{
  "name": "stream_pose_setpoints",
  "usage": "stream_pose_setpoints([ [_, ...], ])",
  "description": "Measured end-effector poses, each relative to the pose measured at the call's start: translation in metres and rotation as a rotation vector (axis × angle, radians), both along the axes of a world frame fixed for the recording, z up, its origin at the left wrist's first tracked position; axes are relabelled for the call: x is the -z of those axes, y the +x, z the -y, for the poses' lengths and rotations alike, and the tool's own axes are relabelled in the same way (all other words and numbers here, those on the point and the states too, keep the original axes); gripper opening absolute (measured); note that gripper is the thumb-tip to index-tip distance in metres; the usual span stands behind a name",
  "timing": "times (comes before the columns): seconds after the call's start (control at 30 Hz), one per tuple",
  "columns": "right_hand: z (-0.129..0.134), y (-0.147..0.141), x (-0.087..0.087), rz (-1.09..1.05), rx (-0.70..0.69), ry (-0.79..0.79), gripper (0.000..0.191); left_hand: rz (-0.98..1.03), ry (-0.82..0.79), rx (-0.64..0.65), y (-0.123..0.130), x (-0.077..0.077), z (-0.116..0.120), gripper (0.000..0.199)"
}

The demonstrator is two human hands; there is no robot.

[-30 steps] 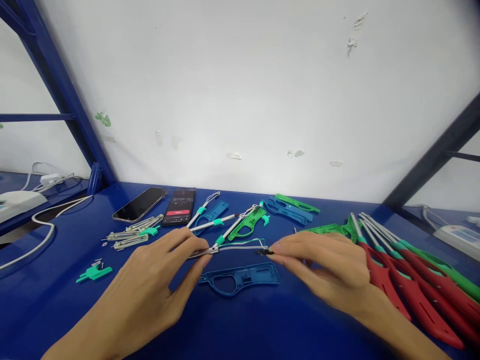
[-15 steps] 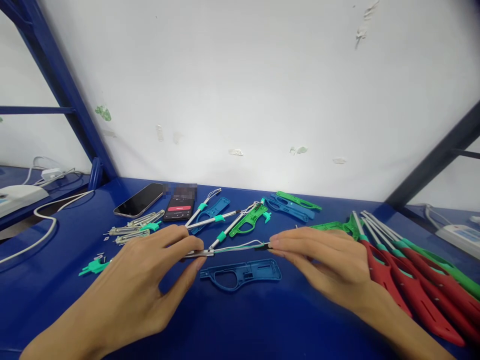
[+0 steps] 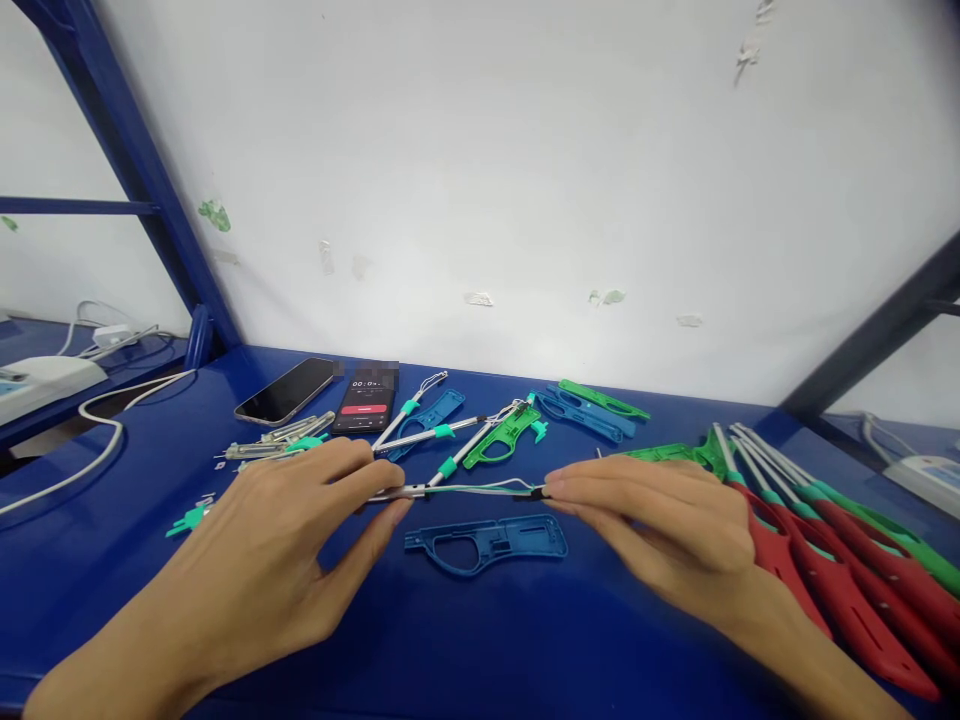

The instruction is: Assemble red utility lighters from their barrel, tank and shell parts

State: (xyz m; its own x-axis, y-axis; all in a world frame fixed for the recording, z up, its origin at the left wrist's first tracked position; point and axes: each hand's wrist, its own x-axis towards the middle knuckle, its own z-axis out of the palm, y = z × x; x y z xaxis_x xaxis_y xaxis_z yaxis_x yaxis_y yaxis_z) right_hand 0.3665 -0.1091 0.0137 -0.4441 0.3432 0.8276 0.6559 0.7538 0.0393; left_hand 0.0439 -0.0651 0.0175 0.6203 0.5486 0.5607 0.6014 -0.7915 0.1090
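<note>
My left hand (image 3: 300,540) pinches a metal tube (image 3: 411,491) between thumb and fingers. Thin white and green wires (image 3: 480,488) run from the tube's end to a small black piece (image 3: 538,492), which the fingertips of my right hand (image 3: 660,510) hold. Just below the wires, a blue plastic handle half (image 3: 517,540) lies on the blue table with its inner side up. Behind the wires lie several metal tubes with teal pieces (image 3: 448,466), along with a green handle half (image 3: 510,432) and a blue one (image 3: 442,405).
Two phones (image 3: 289,390) (image 3: 366,398) lie at the back left, near clear parts (image 3: 289,436) and a teal piece (image 3: 187,520). More handle halves (image 3: 592,412) rest at the back. Red-handled lighters (image 3: 847,580) are piled at the right. A white cable (image 3: 105,420) crosses the left side.
Both hands keep their grips, and the tube in my left hand has turned slightly. The whole view has shifted a little.
</note>
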Motion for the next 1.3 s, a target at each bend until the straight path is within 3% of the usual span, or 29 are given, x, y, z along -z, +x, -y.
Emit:
stream_pose_setpoints([
  [0.37,-0.001,-0.001,0.001,0.014,0.003,-0.01,0.01,-0.086,0.035,-0.04,0.0,0.007,-0.004,0.021],
  [0.73,0.0,-0.001,0.001,0.027,0.005,-0.031,0.01,-0.261,-0.056,-0.071,0.004,0.015,-0.002,0.06],
  [1.03,0.0,-0.001,0.004,0.04,0.012,-0.052,0.011,-0.185,-0.156,-0.047,0.011,0.009,-0.001,0.034],
  [1.3,0.001,-0.002,0.004,0.035,0.03,-0.071,0.011,-0.103,-0.241,0.058,0.009,0.002,0.01,0.032],
])
